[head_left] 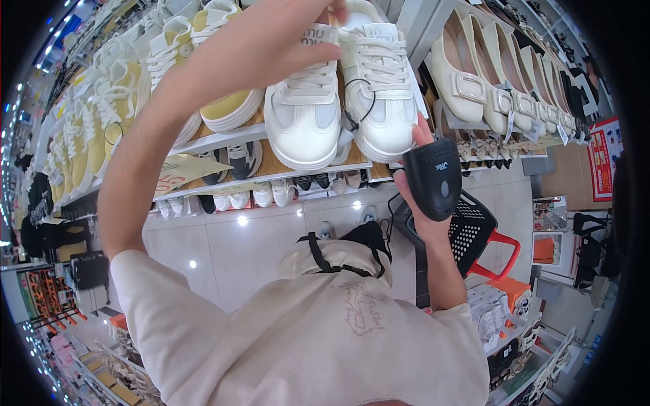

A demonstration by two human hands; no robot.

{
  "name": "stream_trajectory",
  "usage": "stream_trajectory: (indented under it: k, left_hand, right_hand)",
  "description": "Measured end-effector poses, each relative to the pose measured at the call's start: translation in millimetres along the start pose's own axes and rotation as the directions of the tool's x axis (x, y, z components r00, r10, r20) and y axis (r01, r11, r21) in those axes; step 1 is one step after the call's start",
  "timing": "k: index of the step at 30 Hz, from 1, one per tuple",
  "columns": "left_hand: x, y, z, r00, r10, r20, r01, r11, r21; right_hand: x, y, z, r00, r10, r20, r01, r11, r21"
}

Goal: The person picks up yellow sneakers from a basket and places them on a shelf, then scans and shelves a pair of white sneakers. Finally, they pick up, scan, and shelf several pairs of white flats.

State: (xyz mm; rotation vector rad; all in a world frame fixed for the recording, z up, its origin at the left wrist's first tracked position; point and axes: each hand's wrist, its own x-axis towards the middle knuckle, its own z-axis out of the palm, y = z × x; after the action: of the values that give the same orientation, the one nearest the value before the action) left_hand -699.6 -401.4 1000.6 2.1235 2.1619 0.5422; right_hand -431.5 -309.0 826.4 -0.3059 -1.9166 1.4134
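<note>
My left hand (308,40) is over the left shoe of a pair of white lace-up sneakers (303,132) on the display shelf. Its thumb is stretched across the tongue and its fingers are apart from it near the shoe's opening, partly cut off by the top edge. The right shoe of the pair (384,115) stands beside it, with a black cord loop (371,101) hanging between the two. My right hand (421,203) is wrapped round a black handheld barcode scanner (434,177), close to the right shoe's toe.
Yellow and white sneakers (230,108) line the shelf to the left. Cream buckled flats (460,74) stand in a row to the right. More shoes fill the lower shelf (271,193). A black basket with a red handle (477,230) is by my right forearm.
</note>
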Motion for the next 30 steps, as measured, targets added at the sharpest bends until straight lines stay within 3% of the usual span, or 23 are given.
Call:
stream_trajectory:
  k: [4, 5, 6, 7, 9, 10, 12, 15, 19, 21, 22, 24, 25, 27, 29, 30]
  left_hand:
    - [29, -4, -2, 0.984, 0.178, -0.027, -0.178, 0.984, -0.009]
    - [38, 16, -13, 0.986, -0.051, 0.161, 0.071, 0.99, -0.121]
    - [42, 26, -20, 0.897, -0.25, 0.363, 0.33, 0.927, -0.179]
    - [41, 22, -20, 0.897, -0.249, 0.366, 0.33, 0.927, -0.178]
    - [41, 7, -21, 0.938, -0.038, 0.345, 0.189, 0.89, -0.415]
    - [45, 4, -18, 0.936, -0.032, 0.351, 0.187, 0.89, -0.416]
    - [50, 1, -14, 0.913, -0.156, 0.378, 0.315, 0.857, -0.408]
    - [53, 8, -19, 0.878, -0.218, 0.426, 0.373, 0.869, -0.325]
    - [48, 19, -25, 0.892, -0.01, 0.451, 0.227, 0.873, -0.431]
    - [45, 20, -14, 0.956, -0.036, 0.292, 0.116, 0.958, -0.261]
    - [48, 19, -15, 0.954, -0.027, 0.299, 0.111, 0.958, -0.265]
    - [57, 16, -17, 0.884, -0.127, 0.451, 0.282, 0.913, -0.295]
    - [55, 17, -14, 0.879, -0.118, 0.463, 0.279, 0.913, -0.297]
    - [47, 24, -9, 0.919, -0.233, 0.319, 0.321, 0.911, -0.26]
    - [36, 28, -12, 0.931, -0.134, 0.34, 0.262, 0.894, -0.364]
    - [29, 34, -8, 0.961, -0.134, 0.243, 0.217, 0.909, -0.356]
  right_hand:
    - [2, 3, 0, 0.999, -0.037, 0.001, 0.037, 0.998, -0.041]
    - [2, 4, 0, 0.998, -0.067, 0.003, 0.067, 0.991, -0.118]
    - [2, 5, 1, 0.995, -0.097, 0.006, 0.096, 0.976, -0.194]
    - [2, 4, 2, 0.995, -0.095, 0.004, 0.094, 0.977, -0.193]
    - [1, 2, 4, 0.996, -0.087, 0.001, 0.086, 0.978, -0.188]
    - [0, 1, 4, 0.997, -0.082, -0.006, 0.079, 0.979, -0.19]
    - [0, 0, 5, 0.996, -0.085, -0.008, 0.083, 0.987, -0.141]
    - [-5, 0, 9, 0.999, -0.003, -0.046, -0.001, 0.997, -0.082]
    - [-5, -5, 14, 0.996, -0.083, -0.032, 0.074, 0.972, -0.221]
    - [-6, -6, 18, 0.996, -0.017, -0.092, 0.009, 0.996, -0.084]
    - [-5, -5, 18, 0.996, -0.014, -0.09, 0.005, 0.994, -0.106]
    - [-5, -6, 21, 0.994, -0.016, -0.11, 0.006, 0.996, -0.09]
    - [-7, -8, 23, 0.992, -0.022, -0.121, 0.014, 0.997, -0.072]
    - [-11, -13, 23, 0.989, -0.03, -0.145, 0.018, 0.996, -0.089]
    - [-18, -17, 17, 0.997, -0.035, -0.067, 0.023, 0.985, -0.174]
    - [-26, -11, 20, 0.989, 0.078, -0.129, -0.063, 0.991, 0.117]
